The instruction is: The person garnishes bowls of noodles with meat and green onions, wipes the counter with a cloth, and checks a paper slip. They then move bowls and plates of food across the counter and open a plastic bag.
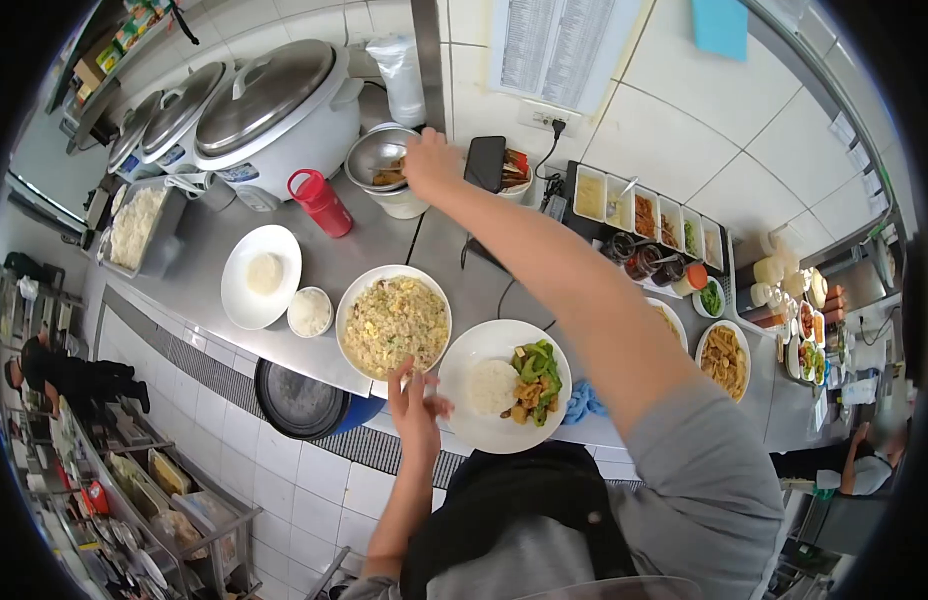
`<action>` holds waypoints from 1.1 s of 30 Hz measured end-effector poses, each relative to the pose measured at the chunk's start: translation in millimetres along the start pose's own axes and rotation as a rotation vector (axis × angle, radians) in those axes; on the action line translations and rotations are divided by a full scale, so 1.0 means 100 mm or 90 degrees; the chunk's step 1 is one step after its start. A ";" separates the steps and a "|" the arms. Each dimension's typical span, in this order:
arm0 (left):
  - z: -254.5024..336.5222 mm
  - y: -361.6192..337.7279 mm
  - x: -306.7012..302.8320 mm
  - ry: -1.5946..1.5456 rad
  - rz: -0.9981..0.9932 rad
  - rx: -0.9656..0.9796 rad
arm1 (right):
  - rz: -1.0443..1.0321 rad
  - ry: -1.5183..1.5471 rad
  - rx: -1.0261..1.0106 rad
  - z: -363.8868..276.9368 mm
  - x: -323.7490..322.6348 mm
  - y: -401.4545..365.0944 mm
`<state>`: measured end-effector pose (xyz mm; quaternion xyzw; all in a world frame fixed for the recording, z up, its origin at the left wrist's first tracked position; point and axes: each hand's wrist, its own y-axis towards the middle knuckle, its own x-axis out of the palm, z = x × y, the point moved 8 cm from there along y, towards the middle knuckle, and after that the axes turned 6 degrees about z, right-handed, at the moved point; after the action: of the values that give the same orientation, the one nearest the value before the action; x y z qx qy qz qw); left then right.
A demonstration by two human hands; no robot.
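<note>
Upper centre, a silver metal bowl (368, 150) holds brown pieces; below, a round white plate (389, 271) of fried rice could shift if the spread left hand (416, 405) knocked it. The right hand (434, 162), grip unclear, might tip the bowl by catching its rim.

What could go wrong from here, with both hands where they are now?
The left hand is right by the fried rice, so its fingers might brush the food. The plate with white rice and greens sits at the counter's front edge, close to the body, and could get bumped. The right hand is at the metal bowl, which could tip if pushed.
</note>
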<state>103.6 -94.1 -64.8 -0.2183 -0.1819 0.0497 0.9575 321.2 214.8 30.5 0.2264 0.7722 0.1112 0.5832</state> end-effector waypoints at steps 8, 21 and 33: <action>0.39 -0.10 -0.86 0.080 0.134 0.167 | 0.120 0.108 -0.167 -0.12 -0.09 -0.32; -0.49 -0.65 1.70 0.292 -0.436 -0.019 | 0.169 0.096 0.330 2.52 -2.18 -5.27; -3.20 -1.34 2.15 0.380 -0.416 -0.464 | 0.431 0.680 1.078 4.95 -2.71 -7.30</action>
<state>424.2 -305.5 -204.2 -0.4712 0.0330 -0.3789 0.7958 690.0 -597.9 -203.1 0.6846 0.6508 -0.2220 -0.2420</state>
